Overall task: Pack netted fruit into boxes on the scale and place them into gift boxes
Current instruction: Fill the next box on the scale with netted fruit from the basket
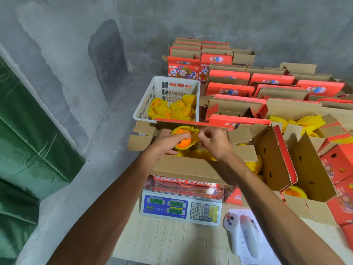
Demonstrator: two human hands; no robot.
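The orange [183, 139] sits above the open box [191, 167] on the scale [181, 207], half out of its yellow net [193, 135]. The left hand [164, 142] cups the fruit, fingers curled round it. The right hand [214, 142] pinches the net edge. Judged firm, smooth and fairly light; the foam net is soft and stretchy. Hold the fruit body; pull the net by its rim. A white basket [152, 98] of netted fruit stands behind the box.

A box [191, 167] sits on the scale [181, 207] at centre. A basket [166, 87] of netted fruit [177, 109] lies at twelve o'clock, gift boxes [267, 88] at two, a phone [236, 232] at five.
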